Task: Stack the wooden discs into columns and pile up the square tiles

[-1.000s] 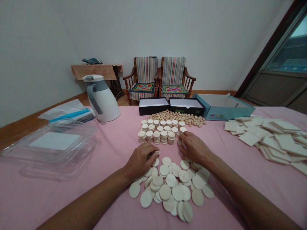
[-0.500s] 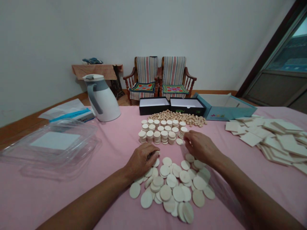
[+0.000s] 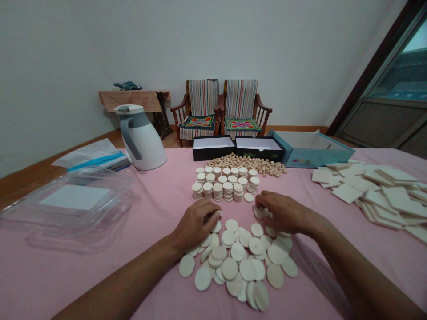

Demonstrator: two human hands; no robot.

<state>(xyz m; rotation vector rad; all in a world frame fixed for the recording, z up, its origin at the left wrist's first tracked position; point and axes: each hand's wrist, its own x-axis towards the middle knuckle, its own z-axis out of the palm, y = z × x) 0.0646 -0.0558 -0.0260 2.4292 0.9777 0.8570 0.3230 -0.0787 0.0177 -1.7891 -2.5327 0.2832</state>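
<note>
Pale round wooden discs (image 3: 238, 251) lie in a loose pile on the pink cloth. Behind them, more discs stand in rows of short stacks (image 3: 218, 191), with one lone disc (image 3: 248, 197) at the front right of the rows. My left hand (image 3: 195, 224) rests at the pile's left rear edge, fingers curled, with the pale edge of a disc (image 3: 218, 214) showing between thumb and fingertips. At the pile's right rear, my right hand (image 3: 283, 212) has bent fingers closed over a disc (image 3: 259, 213); the thumb is partly hidden.
Small wooden beads (image 3: 247, 164) lie heaped behind the stacks, before two black boxes (image 3: 213, 154) and a blue box (image 3: 312, 158). Square wooden pieces (image 3: 383, 191) are piled at right. A white jug (image 3: 147, 146), a blue-edged packet (image 3: 100, 163) and clear plastic containers (image 3: 113, 209) stand left.
My right hand has come back from beside the right-hand stacks to the rear of the loose pile and taken hold of a disc. My left hand has stayed in place.
</note>
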